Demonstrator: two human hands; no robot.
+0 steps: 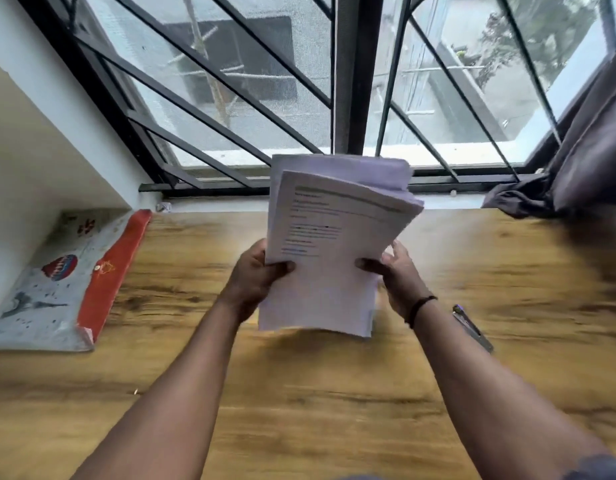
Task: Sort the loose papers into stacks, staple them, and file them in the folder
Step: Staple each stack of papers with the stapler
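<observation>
Both hands (254, 282) grip the papers (334, 244) above the table (299, 393).

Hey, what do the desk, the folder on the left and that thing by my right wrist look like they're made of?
Desk: wood or a wood-look laminate, going by the printed-looking grain and slight sheen. Folder: looks like flexible plastic or coated card, with a printed picture, a red edge and a snap button. Stapler: seemingly shiny metal, though it is blurred.

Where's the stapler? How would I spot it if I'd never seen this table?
Start at the wooden table under the window. Look just right of the right hand, past its black wristband. The stapler lies flat there, slim, silvery metal, the only shiny thing; the folder opposite is grey and red.
</observation>
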